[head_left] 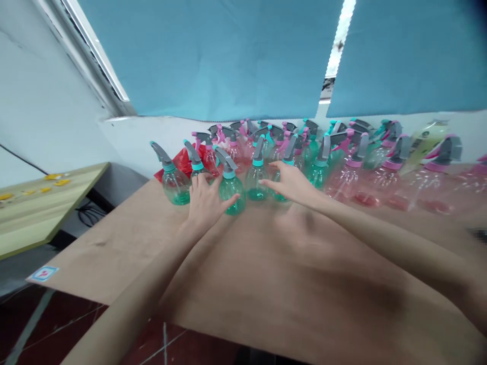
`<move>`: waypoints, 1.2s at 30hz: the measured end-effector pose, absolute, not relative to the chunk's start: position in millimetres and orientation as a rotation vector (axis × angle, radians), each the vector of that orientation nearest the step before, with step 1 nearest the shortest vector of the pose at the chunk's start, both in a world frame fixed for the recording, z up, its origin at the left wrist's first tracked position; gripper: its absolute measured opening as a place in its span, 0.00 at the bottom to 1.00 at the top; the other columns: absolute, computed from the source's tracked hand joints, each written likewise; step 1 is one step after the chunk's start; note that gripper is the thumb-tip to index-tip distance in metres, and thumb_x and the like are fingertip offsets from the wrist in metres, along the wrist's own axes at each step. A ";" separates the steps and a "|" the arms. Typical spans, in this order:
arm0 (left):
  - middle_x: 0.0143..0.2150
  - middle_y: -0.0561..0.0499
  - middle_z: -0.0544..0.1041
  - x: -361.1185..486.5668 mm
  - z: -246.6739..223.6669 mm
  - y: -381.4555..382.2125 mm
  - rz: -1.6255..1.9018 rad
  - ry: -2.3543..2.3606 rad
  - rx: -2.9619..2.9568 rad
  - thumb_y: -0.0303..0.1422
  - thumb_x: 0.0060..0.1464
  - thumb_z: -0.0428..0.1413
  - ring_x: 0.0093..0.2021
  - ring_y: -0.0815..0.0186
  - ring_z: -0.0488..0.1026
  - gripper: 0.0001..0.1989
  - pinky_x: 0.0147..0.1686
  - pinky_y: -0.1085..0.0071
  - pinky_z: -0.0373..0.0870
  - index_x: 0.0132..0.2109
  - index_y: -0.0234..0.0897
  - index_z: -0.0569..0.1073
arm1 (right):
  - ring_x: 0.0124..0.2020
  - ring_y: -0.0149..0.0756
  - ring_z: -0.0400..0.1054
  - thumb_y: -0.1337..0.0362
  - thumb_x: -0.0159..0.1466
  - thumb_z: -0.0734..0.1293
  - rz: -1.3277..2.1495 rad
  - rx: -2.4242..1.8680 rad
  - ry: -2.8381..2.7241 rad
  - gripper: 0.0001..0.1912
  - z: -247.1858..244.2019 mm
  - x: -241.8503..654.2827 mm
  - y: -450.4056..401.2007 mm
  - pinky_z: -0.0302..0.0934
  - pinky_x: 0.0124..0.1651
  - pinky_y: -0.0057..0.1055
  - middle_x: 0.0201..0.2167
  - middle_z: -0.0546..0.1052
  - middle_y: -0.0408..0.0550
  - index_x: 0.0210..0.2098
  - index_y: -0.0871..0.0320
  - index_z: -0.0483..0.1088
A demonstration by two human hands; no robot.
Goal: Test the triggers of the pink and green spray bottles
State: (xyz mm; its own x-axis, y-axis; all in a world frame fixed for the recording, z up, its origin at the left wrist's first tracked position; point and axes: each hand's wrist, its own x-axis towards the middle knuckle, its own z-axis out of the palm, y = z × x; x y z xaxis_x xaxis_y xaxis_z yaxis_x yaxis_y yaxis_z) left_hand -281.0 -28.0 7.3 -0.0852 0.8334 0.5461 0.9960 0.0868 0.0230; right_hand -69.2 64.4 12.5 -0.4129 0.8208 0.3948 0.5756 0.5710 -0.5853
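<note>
My left hand (207,198) has its fingers apart beside a green spray bottle (233,192) with a grey trigger; the fingertips are close to the bottle, and whether they touch is unclear. Another green bottle (197,165) stands partly hidden behind that hand. My right hand (289,181) is spread, thumb pointing left, between a green bottle (257,181) and another one (281,195) partly covered by the fingers. At the left end of the group stands one more green bottle (175,185). All these bottles are upright.
Several pink bottles (348,177) fill the right side, with more pink and green ones behind. A red plastic bag (182,161) lies behind the left bottles. A yellowish pack (428,139) leans at the wall. A wooden side table (34,213) holds yellow pieces. The brown table's front edge crosses below.
</note>
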 end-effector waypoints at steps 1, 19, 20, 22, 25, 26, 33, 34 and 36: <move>0.52 0.34 0.67 -279.7 9.7 -24.8 -0.523 -1.992 -1.787 0.50 0.54 0.59 0.55 0.40 0.64 0.29 0.49 0.49 0.66 0.56 0.34 0.72 | 0.43 0.50 0.75 0.57 0.61 0.71 0.493 -1.113 -2.145 0.30 8.6 -71.0 64.9 0.66 0.47 0.46 0.46 0.77 0.63 0.58 0.67 0.65; 0.52 0.30 0.67 -282.6 19.8 4.4 -0.286 -1.950 -1.700 0.51 0.57 0.55 0.55 0.38 0.61 0.32 0.51 0.48 0.59 0.59 0.29 0.71 | 0.16 0.40 0.70 0.55 0.59 0.72 0.863 -1.219 -2.024 0.46 -1.5 -111.7 90.1 0.69 0.24 0.43 0.29 0.77 0.55 0.67 0.70 0.50; 0.52 0.30 0.67 -283.3 19.7 5.4 -0.271 -1.948 -1.693 0.51 0.57 0.54 0.54 0.38 0.62 0.33 0.51 0.48 0.59 0.59 0.29 0.70 | 0.17 0.40 0.70 0.55 0.58 0.72 0.862 -1.229 -2.020 0.45 -0.9 -112.5 90.5 0.69 0.24 0.43 0.30 0.77 0.57 0.66 0.70 0.52; 0.51 0.31 0.67 -284.3 19.6 7.4 -0.255 -1.938 -1.686 0.52 0.57 0.53 0.54 0.39 0.62 0.33 0.51 0.49 0.60 0.59 0.30 0.70 | 0.17 0.39 0.70 0.55 0.57 0.74 0.880 -1.233 -2.012 0.44 0.9 -113.0 90.8 0.69 0.24 0.43 0.31 0.77 0.58 0.63 0.70 0.54; 0.50 0.32 0.68 -284.7 18.9 8.8 -0.260 -1.937 -1.686 0.53 0.58 0.52 0.53 0.40 0.63 0.33 0.50 0.50 0.60 0.59 0.31 0.70 | 0.17 0.40 0.71 0.56 0.57 0.74 0.928 -1.237 -2.016 0.40 3.8 -111.2 89.3 0.69 0.24 0.41 0.30 0.78 0.56 0.60 0.68 0.57; 0.50 0.32 0.68 -284.3 18.5 8.2 -0.257 -1.941 -1.685 0.53 0.59 0.51 0.53 0.40 0.63 0.33 0.50 0.50 0.61 0.59 0.30 0.70 | 0.17 0.40 0.71 0.56 0.57 0.74 0.930 -1.244 -2.028 0.39 4.5 -110.0 87.9 0.69 0.23 0.40 0.29 0.77 0.56 0.60 0.68 0.57; 0.49 0.33 0.70 -263.1 13.8 -19.2 -0.403 -1.924 -1.671 0.49 0.62 0.49 0.52 0.42 0.65 0.31 0.49 0.51 0.63 0.60 0.27 0.69 | 0.21 0.44 0.73 0.50 0.59 0.71 0.860 -1.223 -2.226 0.43 5.4 -91.7 62.0 0.67 0.26 0.38 0.23 0.76 0.51 0.61 0.71 0.51; 0.49 0.34 0.70 -257.9 12.4 -25.4 -0.436 -1.927 -1.710 0.49 0.63 0.49 0.52 0.43 0.66 0.29 0.49 0.51 0.63 0.58 0.29 0.70 | 0.24 0.46 0.75 0.49 0.60 0.70 0.816 -1.226 -2.264 0.41 5.0 -87.2 56.6 0.67 0.28 0.38 0.24 0.77 0.52 0.60 0.71 0.53; 0.49 0.37 0.71 -247.8 7.3 -37.4 -0.515 -1.928 -1.851 0.48 0.63 0.49 0.53 0.46 0.67 0.26 0.51 0.52 0.64 0.56 0.31 0.72 | 0.33 0.51 0.77 0.49 0.60 0.70 0.672 -1.222 -2.323 0.35 3.7 -75.7 45.6 0.67 0.34 0.40 0.33 0.79 0.59 0.56 0.67 0.58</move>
